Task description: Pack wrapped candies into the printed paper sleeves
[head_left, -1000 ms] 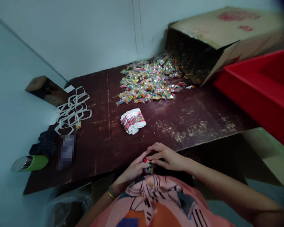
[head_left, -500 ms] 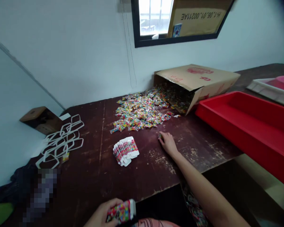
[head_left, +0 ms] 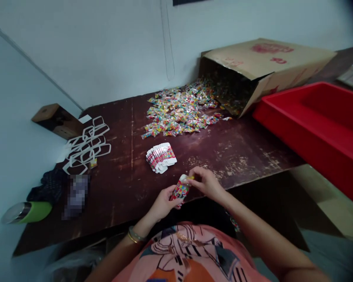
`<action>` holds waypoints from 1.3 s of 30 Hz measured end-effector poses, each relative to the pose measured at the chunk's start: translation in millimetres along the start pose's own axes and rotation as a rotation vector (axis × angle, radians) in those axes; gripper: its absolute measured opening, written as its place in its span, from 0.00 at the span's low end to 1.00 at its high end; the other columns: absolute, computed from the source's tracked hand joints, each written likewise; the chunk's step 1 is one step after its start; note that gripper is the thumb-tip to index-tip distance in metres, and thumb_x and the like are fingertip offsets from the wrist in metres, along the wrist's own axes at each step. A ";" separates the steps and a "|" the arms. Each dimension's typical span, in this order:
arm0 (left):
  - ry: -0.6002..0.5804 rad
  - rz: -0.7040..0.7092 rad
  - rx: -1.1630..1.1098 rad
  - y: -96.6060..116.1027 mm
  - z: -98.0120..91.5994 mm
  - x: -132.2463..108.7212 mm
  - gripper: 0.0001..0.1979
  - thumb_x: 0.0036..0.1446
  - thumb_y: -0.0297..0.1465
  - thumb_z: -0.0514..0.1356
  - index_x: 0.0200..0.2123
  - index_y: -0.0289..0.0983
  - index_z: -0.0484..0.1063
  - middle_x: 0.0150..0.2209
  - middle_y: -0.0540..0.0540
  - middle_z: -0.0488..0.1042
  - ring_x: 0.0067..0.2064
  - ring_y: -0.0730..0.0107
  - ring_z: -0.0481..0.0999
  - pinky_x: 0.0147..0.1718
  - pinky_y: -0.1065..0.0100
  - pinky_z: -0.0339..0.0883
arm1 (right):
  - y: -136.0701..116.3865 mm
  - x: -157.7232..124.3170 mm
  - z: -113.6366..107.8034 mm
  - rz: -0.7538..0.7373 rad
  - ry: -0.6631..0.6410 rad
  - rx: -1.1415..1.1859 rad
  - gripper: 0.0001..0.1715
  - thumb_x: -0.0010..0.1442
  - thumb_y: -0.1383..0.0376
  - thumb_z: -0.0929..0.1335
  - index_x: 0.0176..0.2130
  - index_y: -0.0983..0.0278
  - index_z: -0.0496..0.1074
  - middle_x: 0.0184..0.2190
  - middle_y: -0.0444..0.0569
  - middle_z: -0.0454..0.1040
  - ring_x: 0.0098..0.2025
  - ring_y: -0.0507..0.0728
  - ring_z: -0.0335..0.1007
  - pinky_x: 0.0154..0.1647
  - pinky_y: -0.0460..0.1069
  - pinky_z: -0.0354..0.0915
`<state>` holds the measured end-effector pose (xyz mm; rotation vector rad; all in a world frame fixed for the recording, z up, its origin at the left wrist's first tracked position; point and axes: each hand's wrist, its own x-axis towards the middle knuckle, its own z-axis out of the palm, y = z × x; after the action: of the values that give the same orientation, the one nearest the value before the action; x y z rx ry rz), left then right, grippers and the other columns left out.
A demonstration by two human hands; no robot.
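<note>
My left hand (head_left: 164, 203) is closed around a small colourful printed carton (head_left: 181, 190), just over the table's front edge. The carton's upper end shows white flaps and looks opened. At that end my right hand (head_left: 207, 183) pinches a small candy packet (head_left: 191, 178), of which only a yellowish bit shows between the fingers. Beyond my hands lies a fanned stack of flat folded cartons (head_left: 161, 157). Farther back spreads a pile of small clear candy packets (head_left: 179, 111) with bright contents.
A cardboard box (head_left: 270, 58) lies on its side at the back, packets spilling from its mouth. To the right is a red tray (head_left: 308, 129). White loop frames (head_left: 88, 147), a brown box (head_left: 57, 119), dark cloth (head_left: 48, 188) and a green cup (head_left: 37, 211) are on the left.
My right hand has come back from the tabletop near the pile to the carton. My left hand has raised the carton forward and to the right. The view has tilted down.
</note>
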<state>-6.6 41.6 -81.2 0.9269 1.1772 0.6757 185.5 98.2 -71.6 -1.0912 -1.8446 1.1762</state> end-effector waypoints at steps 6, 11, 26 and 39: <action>-0.071 -0.019 -0.026 0.2 -2.0 -9.4 0.24 0.43 0.26 0.66 0.46 0.35 0.68 0.39 0.44 0.73 0.35 0.66 0.76 0.24 0.73 0.69 | -2.6 19.6 -15.0 -0.107 -0.133 -0.094 0.06 0.56 0.64 0.70 0.30 0.64 0.71 0.28 0.44 0.69 0.30 0.50 0.63 0.31 0.44 0.59; -0.139 -0.042 -0.068 2.6 4.4 -8.8 0.26 0.44 0.23 0.64 0.49 0.36 0.64 0.38 0.45 0.73 0.34 0.67 0.75 0.24 0.73 0.70 | -3.6 16.5 -5.0 -0.059 -0.103 -0.066 0.11 0.55 0.65 0.70 0.39 0.63 0.67 0.28 0.41 0.70 0.27 0.50 0.62 0.28 0.44 0.60; 0.066 -0.086 -0.241 -1.3 7.4 1.4 0.34 0.57 0.54 0.46 0.41 0.29 0.73 0.30 0.40 0.75 0.28 0.66 0.73 0.20 0.70 0.67 | 9.2 -21.0 33.1 0.388 -0.016 0.730 0.19 0.56 0.61 0.69 0.48 0.60 0.69 0.41 0.47 0.72 0.26 0.48 0.64 0.29 0.46 0.66; -0.019 0.020 -0.142 4.9 -6.3 -0.9 0.15 0.52 0.36 0.57 0.41 0.35 0.74 0.36 0.45 0.74 0.38 0.63 0.72 0.29 0.69 0.68 | -17.3 -8.2 18.0 -0.062 -0.197 0.200 0.15 0.64 0.59 0.63 0.44 0.61 0.77 0.42 0.51 0.75 0.44 0.56 0.72 0.48 0.52 0.67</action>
<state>-12.8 44.7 -77.1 0.8247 1.0891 0.7555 168.4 80.3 -62.8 -0.8261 -1.8453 1.4399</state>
